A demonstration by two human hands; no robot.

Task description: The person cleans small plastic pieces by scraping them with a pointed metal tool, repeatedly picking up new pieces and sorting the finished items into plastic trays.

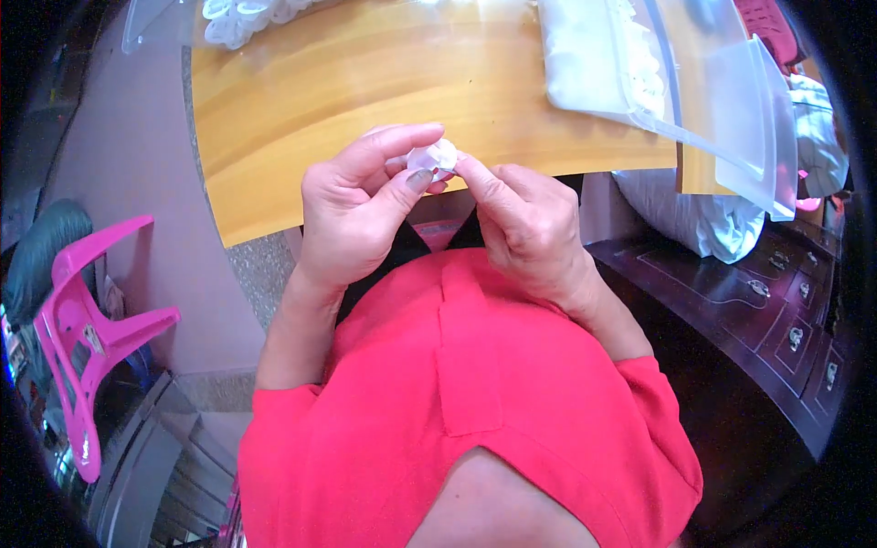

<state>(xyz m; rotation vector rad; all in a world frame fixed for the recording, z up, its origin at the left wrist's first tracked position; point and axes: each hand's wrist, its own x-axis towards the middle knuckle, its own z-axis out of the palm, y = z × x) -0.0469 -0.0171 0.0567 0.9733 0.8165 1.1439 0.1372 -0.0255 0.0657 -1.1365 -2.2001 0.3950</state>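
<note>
Round translucent white piece point(435, 156) is pinched by left hand point(352, 208), its right edge met by right hand point(532, 219), grip unclear.

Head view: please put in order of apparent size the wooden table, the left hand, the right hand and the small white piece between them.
1. Wooden table
2. Left hand and right hand: they look alike, so not ranked apart
3. Small white piece, clearly the smallest
</note>
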